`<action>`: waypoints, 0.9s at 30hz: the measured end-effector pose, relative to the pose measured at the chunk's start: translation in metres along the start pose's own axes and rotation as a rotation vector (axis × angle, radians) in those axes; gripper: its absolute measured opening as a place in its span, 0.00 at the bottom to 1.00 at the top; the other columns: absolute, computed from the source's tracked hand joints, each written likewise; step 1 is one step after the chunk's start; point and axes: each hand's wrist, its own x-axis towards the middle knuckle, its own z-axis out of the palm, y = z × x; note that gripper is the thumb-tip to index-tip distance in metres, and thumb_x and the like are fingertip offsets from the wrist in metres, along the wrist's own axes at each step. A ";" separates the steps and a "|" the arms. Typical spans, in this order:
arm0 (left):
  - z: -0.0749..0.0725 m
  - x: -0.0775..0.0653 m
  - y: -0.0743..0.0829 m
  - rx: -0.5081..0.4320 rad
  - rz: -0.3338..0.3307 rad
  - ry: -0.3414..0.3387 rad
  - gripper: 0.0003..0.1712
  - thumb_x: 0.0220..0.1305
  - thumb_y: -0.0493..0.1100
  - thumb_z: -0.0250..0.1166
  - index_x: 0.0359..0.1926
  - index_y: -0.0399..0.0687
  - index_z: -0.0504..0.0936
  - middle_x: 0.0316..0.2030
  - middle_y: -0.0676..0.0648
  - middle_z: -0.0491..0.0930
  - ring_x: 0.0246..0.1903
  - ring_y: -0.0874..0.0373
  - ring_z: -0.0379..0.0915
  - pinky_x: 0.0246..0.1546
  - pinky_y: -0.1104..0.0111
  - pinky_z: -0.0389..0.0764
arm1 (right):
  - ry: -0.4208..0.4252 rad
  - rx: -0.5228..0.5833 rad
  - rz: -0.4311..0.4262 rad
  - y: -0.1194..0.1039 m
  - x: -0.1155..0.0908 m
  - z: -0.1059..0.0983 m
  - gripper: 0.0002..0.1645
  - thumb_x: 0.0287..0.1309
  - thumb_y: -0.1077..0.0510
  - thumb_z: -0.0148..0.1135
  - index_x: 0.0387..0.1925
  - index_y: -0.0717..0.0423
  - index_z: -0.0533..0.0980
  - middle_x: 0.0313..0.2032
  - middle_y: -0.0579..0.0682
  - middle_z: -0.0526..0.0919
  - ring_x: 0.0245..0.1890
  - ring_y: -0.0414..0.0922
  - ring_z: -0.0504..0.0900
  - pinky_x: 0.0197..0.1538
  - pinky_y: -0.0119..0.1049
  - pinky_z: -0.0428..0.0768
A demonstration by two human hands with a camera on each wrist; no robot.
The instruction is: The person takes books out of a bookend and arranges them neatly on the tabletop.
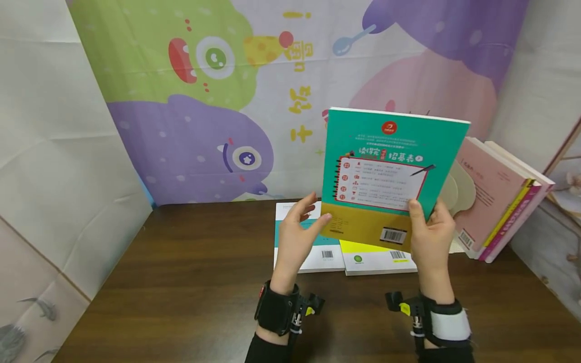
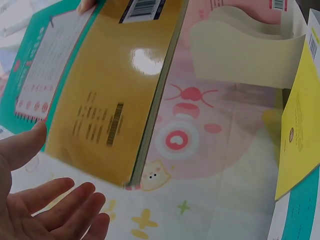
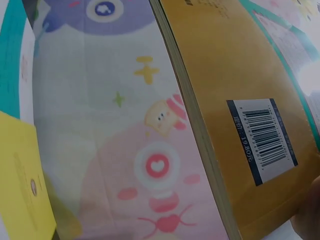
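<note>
A teal book (image 1: 386, 176) with a mustard band and a barcode is held up above the table, its back cover facing me. My right hand (image 1: 431, 237) grips its lower right corner, thumb on the cover and fingers behind. Beside the lower left corner is my left hand (image 1: 297, 237), thumb tip at the book's edge. In the left wrist view, the left hand's fingers (image 2: 70, 205) are spread and apart from the mustard band. Below the book, a white and teal book (image 1: 308, 257) and a yellow and white book (image 1: 379, 262) lie side by side, partly covered from sight.
At the right, several books, including a pink one (image 1: 490, 196), lean upright by a cream bookend (image 1: 463, 184). The brown wooden table (image 1: 190, 282) extends left. A cartoon-printed cloth (image 1: 218, 136) hangs behind it, with pale panels at both sides.
</note>
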 end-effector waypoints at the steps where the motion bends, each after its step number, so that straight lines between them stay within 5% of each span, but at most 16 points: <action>1: 0.000 0.000 0.000 -0.002 -0.002 -0.004 0.30 0.55 0.48 0.66 0.60 0.53 0.70 0.56 0.49 0.73 0.54 0.55 0.69 0.54 0.61 0.70 | -0.016 0.008 0.005 0.000 -0.001 0.001 0.14 0.57 0.72 0.52 0.46 0.70 0.73 0.40 0.49 0.83 0.41 0.40 0.81 0.43 0.26 0.77; 10: 0.000 -0.001 0.002 0.007 -0.040 -0.035 0.27 0.55 0.53 0.65 0.56 0.55 0.73 0.46 0.51 0.78 0.45 0.56 0.73 0.45 0.63 0.74 | -0.073 0.073 0.055 0.002 -0.007 0.009 0.13 0.58 0.72 0.51 0.45 0.68 0.74 0.40 0.49 0.84 0.39 0.40 0.82 0.42 0.26 0.78; 17: -0.001 0.001 0.004 -0.111 -0.100 -0.098 0.24 0.56 0.49 0.64 0.54 0.52 0.74 0.42 0.47 0.80 0.39 0.56 0.77 0.36 0.66 0.78 | -0.083 0.105 0.076 0.002 -0.007 0.012 0.14 0.59 0.72 0.50 0.46 0.69 0.73 0.41 0.50 0.83 0.39 0.41 0.81 0.43 0.28 0.77; 27: -0.008 -0.007 0.033 -0.152 -0.092 -0.168 0.17 0.59 0.40 0.61 0.50 0.42 0.74 0.35 0.40 0.79 0.32 0.54 0.78 0.34 0.64 0.79 | -0.066 0.081 0.138 0.001 -0.007 0.016 0.12 0.59 0.69 0.52 0.45 0.67 0.74 0.38 0.48 0.84 0.34 0.39 0.81 0.40 0.27 0.78</action>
